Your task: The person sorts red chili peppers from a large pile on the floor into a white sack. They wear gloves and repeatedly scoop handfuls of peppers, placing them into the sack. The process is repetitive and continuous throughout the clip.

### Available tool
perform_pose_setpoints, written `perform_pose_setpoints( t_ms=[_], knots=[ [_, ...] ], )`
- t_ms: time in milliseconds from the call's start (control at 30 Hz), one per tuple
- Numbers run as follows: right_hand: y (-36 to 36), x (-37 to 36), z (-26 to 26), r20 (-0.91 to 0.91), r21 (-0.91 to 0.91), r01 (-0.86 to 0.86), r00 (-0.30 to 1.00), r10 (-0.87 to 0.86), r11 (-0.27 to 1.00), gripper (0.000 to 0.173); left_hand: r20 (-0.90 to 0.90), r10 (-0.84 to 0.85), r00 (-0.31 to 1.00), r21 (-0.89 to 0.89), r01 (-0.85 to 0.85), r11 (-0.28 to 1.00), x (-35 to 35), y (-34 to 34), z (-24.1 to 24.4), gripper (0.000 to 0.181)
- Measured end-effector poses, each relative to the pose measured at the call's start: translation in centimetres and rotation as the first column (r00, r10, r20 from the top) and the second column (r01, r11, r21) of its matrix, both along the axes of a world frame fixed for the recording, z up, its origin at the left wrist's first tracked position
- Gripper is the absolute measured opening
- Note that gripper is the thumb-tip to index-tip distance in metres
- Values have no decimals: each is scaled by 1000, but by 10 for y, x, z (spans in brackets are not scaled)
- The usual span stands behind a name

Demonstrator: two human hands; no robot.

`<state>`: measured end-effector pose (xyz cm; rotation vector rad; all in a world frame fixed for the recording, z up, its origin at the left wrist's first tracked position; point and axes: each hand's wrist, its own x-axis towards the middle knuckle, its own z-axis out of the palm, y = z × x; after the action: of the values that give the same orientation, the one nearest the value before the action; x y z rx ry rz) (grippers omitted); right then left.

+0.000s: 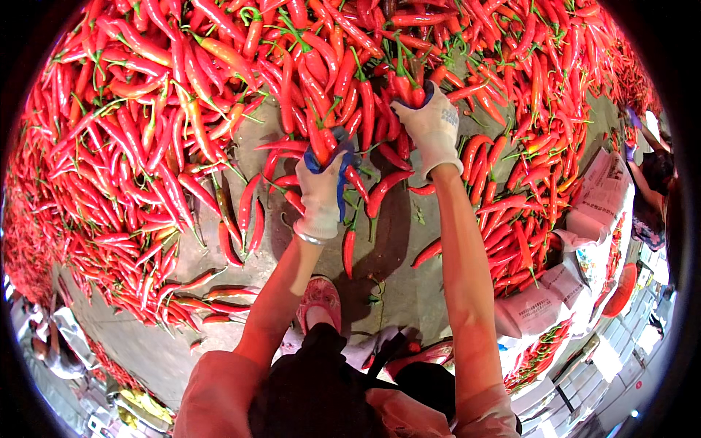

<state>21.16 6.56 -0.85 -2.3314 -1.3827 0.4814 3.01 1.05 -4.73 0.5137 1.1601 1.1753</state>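
My left hand (322, 189), in a white knitted glove with a blue coated palm, is closed around a few red chili peppers (317, 139). Farther forward and to the right, my right hand (435, 123) wears a matching glove. Its fingers curl around red chili peppers (402, 85) with green stems pointing up; the fingertips are mostly hidden. Both hands are at the near side of a large heap of red chili peppers (159, 126) spread over the concrete floor (219, 350). Loose peppers (381, 191) lie between my wrists.
Newspaper sheets (539, 306) line a container of peppers (547, 353) at right. Beyond it are a red basin (622, 290) and another person's purple-gloved hand (631, 152). Another person (52, 339) appears at the left rim. My red patterned shoe (320, 298) rests below my left hand.
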Motion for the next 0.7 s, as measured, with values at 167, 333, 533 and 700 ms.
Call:
perform_pose_setpoints(
  t_ms=[167, 333, 533, 700],
  knots=[
    [-3, 17, 8, -90, -228, -169, 984, 152, 959, 67, -370, -80, 926, 127, 136, 983, 3, 4, 20, 33],
    [-49, 46, -7, -476, 83, 123, 877, -69, 989, 58, -941, -192, 278, -29, 498, 867, 31, 56, 36, 58],
    [-142, 74, -38, -965, 151, 415, -136, 225, 897, 30, -956, -286, 65, -198, 577, 792, 51, 70, 30, 65],
    [-145, 25, -4, -916, -27, 520, -354, 187, 854, 32, -508, -409, 758, 4, 477, 879, 19, 64, 19, 46]
  ],
)
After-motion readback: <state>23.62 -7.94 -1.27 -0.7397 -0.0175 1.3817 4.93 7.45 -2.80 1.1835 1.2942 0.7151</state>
